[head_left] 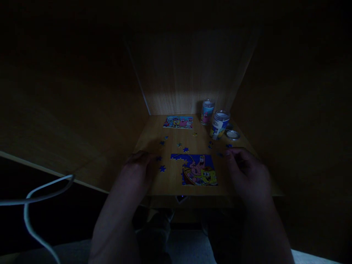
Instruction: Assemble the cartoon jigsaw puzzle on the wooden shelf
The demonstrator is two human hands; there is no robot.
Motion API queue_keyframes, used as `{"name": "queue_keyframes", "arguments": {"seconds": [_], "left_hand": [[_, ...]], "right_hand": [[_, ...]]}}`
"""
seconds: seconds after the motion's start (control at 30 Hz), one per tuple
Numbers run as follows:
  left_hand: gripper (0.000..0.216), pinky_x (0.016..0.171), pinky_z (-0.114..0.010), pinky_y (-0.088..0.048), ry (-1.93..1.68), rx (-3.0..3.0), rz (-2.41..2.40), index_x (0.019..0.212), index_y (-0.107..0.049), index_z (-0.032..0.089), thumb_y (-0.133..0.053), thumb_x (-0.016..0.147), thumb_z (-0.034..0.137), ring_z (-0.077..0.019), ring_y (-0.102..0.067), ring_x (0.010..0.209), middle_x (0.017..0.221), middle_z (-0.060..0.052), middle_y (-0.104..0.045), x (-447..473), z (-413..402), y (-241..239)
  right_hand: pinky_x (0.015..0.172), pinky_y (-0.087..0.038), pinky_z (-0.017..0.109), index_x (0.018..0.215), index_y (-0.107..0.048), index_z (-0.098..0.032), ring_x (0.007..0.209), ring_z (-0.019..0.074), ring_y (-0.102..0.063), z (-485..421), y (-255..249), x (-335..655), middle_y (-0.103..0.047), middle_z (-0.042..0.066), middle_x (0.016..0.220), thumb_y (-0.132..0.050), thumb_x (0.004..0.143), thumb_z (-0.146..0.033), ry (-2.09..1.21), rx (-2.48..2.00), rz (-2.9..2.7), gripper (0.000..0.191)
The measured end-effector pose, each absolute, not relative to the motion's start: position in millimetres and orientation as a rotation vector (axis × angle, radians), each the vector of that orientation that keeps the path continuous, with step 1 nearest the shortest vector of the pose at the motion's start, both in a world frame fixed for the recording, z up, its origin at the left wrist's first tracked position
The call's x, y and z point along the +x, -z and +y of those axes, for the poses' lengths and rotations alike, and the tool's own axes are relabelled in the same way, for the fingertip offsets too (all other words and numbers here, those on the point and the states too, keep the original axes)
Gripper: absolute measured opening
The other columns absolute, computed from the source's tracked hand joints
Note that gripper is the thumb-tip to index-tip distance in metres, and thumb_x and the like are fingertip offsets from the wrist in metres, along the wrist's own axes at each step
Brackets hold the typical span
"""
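A partly joined jigsaw puzzle [199, 170] with cartoon figures on blue lies near the table's front edge, its left side uneven. To its left is my left hand [137, 167], its fingers bent in deep shadow close to a dark puzzle piece [158, 158]; whether they touch it is unclear. My right hand [247, 170] is on the other side, thumb and forefinger pinched together; what they hold, if anything, is too dark to make out. One blue piece [229, 146] lies by those fingertips. Several loose pieces, among them a blue one [186, 150], lie beyond the puzzle.
A second cartoon puzzle or picture [178, 122] lies at the back. Two clear-topped cartoon cans, a rear one [207, 113] and a nearer one [219, 125], stand back right beside a round lid [232, 135]. Wooden panels enclose the table [165, 189]. A white cable [33, 227] hangs at left.
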State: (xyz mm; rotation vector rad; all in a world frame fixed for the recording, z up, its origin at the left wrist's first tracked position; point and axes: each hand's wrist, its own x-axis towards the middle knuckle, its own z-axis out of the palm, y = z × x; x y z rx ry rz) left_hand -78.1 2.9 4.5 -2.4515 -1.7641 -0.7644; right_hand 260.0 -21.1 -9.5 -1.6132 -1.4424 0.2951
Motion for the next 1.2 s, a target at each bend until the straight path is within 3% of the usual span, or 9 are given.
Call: {"name": "queue_keyframes", "arguments": {"seconds": [0.2, 0.6, 0.83, 1.03, 1.2], "left_hand": [[0.023, 0.095, -0.040, -0.061, 0.643, -2.577, -1.991, 0.103, -0.080, 0.024, -0.058, 0.105, 0.027, -0.0263, -0.078, 0.102, 0.108, -0.007, -0.082, -66.0, -3.8, -20.6], [0.014, 0.095, -0.043, -0.058, 0.471, -2.588, -2.168, 0.103, -0.081, 0.023, -0.068, 0.103, 0.030, -0.0286, -0.077, 0.106, 0.112, -0.008, -0.081, -52.9, -10.3, -26.3], [0.015, 0.097, -0.041, -0.058, 0.557, -2.734, -2.086, 0.102, -0.080, 0.025, -0.067, 0.102, 0.018, -0.0265, -0.077, 0.106, 0.110, -0.005, -0.081, -42.0, -8.9, -26.3], [0.015, 0.101, -0.046, -0.059, 0.535, -2.716, -2.126, 0.107, -0.080, 0.023, -0.065, 0.103, 0.021, -0.0294, -0.077, 0.110, 0.115, -0.008, -0.082, -29.8, -9.7, -28.0], [0.016, 0.101, -0.042, -0.059, 0.610, -2.723, -2.171, 0.113, -0.078, 0.024, -0.064, 0.105, 0.026, -0.0276, -0.078, 0.113, 0.122, -0.007, -0.081, -25.7, -9.4, -26.1]], "right_hand": [[0.067, -0.049, 0.032, 0.104, -0.077, -0.024, 0.077, 0.0222, -0.077, -13.8, 14.0, 257.4, -0.083, 0.005, 0.093, -0.060, 0.106, -0.054, -0.299, -1.656, -1.529, 0.034], [0.068, -0.048, 0.032, 0.102, -0.077, -0.025, 0.078, 0.0218, -0.078, -12.9, 11.9, 254.3, -0.083, 0.004, 0.093, -0.058, 0.107, -0.052, -0.289, -1.651, -1.581, 0.034], [0.069, -0.049, 0.031, 0.104, -0.078, -0.025, 0.079, 0.0213, -0.078, -12.6, 11.4, 252.8, -0.084, 0.004, 0.095, -0.058, 0.108, -0.052, -0.301, -1.654, -1.581, 0.034], [0.068, -0.048, 0.031, 0.103, -0.077, -0.026, 0.078, 0.0206, -0.078, -12.3, 11.0, 252.4, -0.083, 0.003, 0.094, -0.058, 0.108, -0.052, -0.299, -1.670, -1.595, 0.033], [0.067, -0.047, 0.031, 0.103, -0.077, -0.026, 0.077, 0.0208, -0.077, -12.1, 11.0, 251.8, -0.082, 0.003, 0.091, -0.058, 0.109, -0.051, -0.289, -1.677, -1.614, 0.032]]}}
